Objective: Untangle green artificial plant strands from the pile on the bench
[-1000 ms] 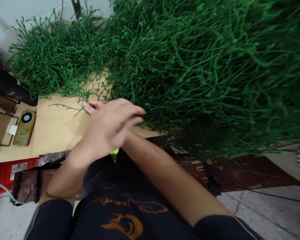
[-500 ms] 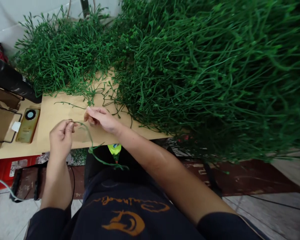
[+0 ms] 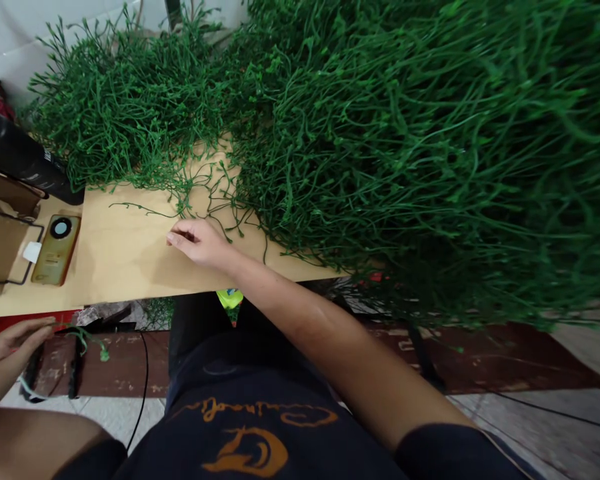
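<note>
My left hand [image 3: 17, 347] is off the table's front edge at the lower left. Its thumb and fingers come together on the end of a thin green plastic stem [image 3: 87, 339], which hangs out to the right past the fingertips. My right hand [image 3: 197, 243] is over the tan table [image 3: 125, 260], loosely curled with thumb and forefinger together, and nothing shows in it. Close behind it lie loose green stems [image 3: 180, 200]. Large heaps of such stems fill the back left [image 3: 130, 107] and the right [image 3: 405, 147].
A gold phone [image 3: 56, 250] lies at the left beside a cardboard box [image 3: 3, 253] with a dark wire frame. Behind them a black bottle [image 3: 25, 157] lies on its side. Below the table edge are a brown bench [image 3: 110, 373] and a red container [image 3: 25, 323].
My left hand has swung from above the table down to the lower left, carrying the green plastic stem. My right hand has shifted only slightly, staying over the table.
</note>
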The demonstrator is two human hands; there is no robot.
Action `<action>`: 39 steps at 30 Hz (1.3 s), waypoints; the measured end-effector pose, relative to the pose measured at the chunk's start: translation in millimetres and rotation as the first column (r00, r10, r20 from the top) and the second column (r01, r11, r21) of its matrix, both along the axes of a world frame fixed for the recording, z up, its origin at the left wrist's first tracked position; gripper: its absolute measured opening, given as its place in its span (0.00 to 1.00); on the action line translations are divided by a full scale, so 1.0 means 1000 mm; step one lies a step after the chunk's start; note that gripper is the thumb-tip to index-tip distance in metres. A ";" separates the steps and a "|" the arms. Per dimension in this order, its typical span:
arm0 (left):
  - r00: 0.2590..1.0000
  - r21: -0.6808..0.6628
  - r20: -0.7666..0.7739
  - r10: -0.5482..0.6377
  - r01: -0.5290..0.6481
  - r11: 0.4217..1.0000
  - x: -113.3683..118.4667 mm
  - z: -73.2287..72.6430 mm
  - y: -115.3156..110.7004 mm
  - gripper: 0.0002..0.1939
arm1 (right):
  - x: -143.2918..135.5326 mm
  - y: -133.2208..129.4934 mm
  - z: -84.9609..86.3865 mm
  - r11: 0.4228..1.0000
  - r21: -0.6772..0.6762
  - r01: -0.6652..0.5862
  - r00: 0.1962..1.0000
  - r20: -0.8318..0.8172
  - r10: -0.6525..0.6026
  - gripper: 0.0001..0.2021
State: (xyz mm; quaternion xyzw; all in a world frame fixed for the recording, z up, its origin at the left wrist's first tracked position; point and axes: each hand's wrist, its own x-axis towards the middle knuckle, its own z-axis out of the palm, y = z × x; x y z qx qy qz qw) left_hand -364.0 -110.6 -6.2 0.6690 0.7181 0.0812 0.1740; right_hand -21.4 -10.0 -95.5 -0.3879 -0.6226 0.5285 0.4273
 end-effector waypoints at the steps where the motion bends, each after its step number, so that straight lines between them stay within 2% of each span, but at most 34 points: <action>1: 0.999 -0.025 -0.004 0.039 -0.039 0.999 -0.006 -0.001 0.000 0.12 | 0.000 0.000 -0.001 0.999 0.040 0.010 0.999 0.030 -0.011 0.11; 3: 0.991 -0.060 0.003 0.133 -0.132 0.989 -0.009 -0.002 0.001 0.13 | 0.001 0.000 -0.001 0.994 0.109 0.018 0.996 0.080 -0.026 0.10; 5: 0.971 -0.062 -0.024 0.238 -0.239 0.969 -0.003 0.000 0.005 0.12 | 0.002 0.000 -0.002 0.988 0.151 0.014 0.993 0.113 -0.031 0.10; 7: 0.945 0.016 -0.070 0.320 -0.319 0.948 0.013 0.004 0.007 0.11 | 0.002 0.001 -0.001 0.985 0.172 0.012 0.990 0.133 -0.036 0.10; 9: 0.949 0.170 -0.018 0.316 -0.308 0.936 0.038 0.007 0.012 0.11 | 0.002 0.001 -0.001 0.983 0.184 0.014 0.988 0.149 -0.042 0.10; 11: 0.975 0.371 0.139 0.172 -0.212 0.904 0.072 0.007 0.024 0.08 | 0.001 0.000 -0.002 0.980 0.198 0.023 0.985 0.161 -0.056 0.10; 13: 0.983 0.516 0.138 -0.123 0.035 0.856 0.112 0.001 0.044 0.07 | 0.000 0.000 -0.003 0.975 0.216 0.050 0.981 0.172 -0.089 0.10; 14: 0.959 0.537 0.079 -0.271 0.188 0.822 0.133 -0.004 0.057 0.08 | 0.000 0.000 -0.005 0.971 0.225 0.080 0.977 0.177 -0.122 0.10; 15: 0.911 0.498 0.021 -0.412 0.348 0.794 0.152 -0.010 0.072 0.11 | 0.000 0.001 -0.007 0.965 0.233 0.121 0.970 0.180 -0.165 0.09; 16: 0.869 0.478 -0.035 -0.494 0.449 0.755 0.170 -0.017 0.087 0.13 | 0.001 0.002 -0.009 0.956 0.239 0.168 0.960 0.181 -0.214 0.09; 18: 0.853 0.374 -0.135 -0.504 0.515 0.771 0.197 -0.033 0.114 0.18 | 0.002 0.005 -0.015 0.930 0.244 0.276 0.932 0.169 -0.321 0.11; 20: 0.856 0.253 -0.202 -0.476 0.515 0.819 0.210 -0.046 0.132 0.20 | 0.004 0.009 -0.020 0.902 0.242 0.358 0.902 0.159 -0.401 0.13; 22: 0.882 0.187 -0.222 -0.416 0.457 0.870 0.208 -0.055 0.142 0.15 | 0.005 0.012 -0.022 0.886 0.247 0.393 0.880 0.176 -0.440 0.15; 24: 0.924 0.185 -0.154 -0.349 0.374 0.909 0.193 -0.058 0.144 0.10 | 0.005 0.013 -0.020 0.887 0.258 0.383 0.870 0.221 -0.440 0.17; 27: 0.968 0.289 0.150 -0.201 0.152 0.945 0.157 -0.052 0.141 0.07 | 0.004 0.011 -0.012 0.905 0.252 0.343 0.859 0.305 -0.411 0.18; 28: 0.945 0.339 0.293 -0.143 0.037 0.940 0.144 -0.048 0.139 0.05 | 0.004 0.010 -0.009 0.914 0.242 0.325 0.859 0.330 -0.392 0.18; 30: 0.823 0.417 0.560 -0.091 -0.185 0.890 0.124 -0.037 0.130 0.04 | 0.004 0.008 -0.004 0.936 0.220 0.274 0.871 0.356 -0.338 0.17; 32: 0.710 0.449 0.693 -0.124 -0.291 0.845 0.116 -0.029 0.116 0.04 | 0.005 0.007 -0.002 0.957 0.191 0.220 0.906 0.324 -0.273 0.17; 33: 0.698 0.454 0.701 -0.146 -0.280 0.846 0.119 -0.027 0.107 0.05 | 0.004 0.006 -0.002 0.966 0.165 0.200 0.929 0.281 -0.240 0.17; 35: 0.757 0.429 0.627 -0.185 -0.137 0.893 0.135 -0.029 0.091 0.05 | 0.002 0.006 -0.003 0.985 0.077 0.156 0.975 0.147 -0.166 0.17; 37: 0.814 0.359 0.496 -0.303 0.126 0.925 0.162 -0.039 0.078 0.05 | 0.000 0.006 -0.005 0.996 -0.016 0.085 0.996 -0.017 -0.085 0.17; 39: 0.816 0.295 0.303 -0.492 0.411 0.863 0.191 -0.050 0.071 0.06 | -0.001 0.008 -0.007 0.995 -0.090 0.046 0.985 -0.163 -0.061 0.16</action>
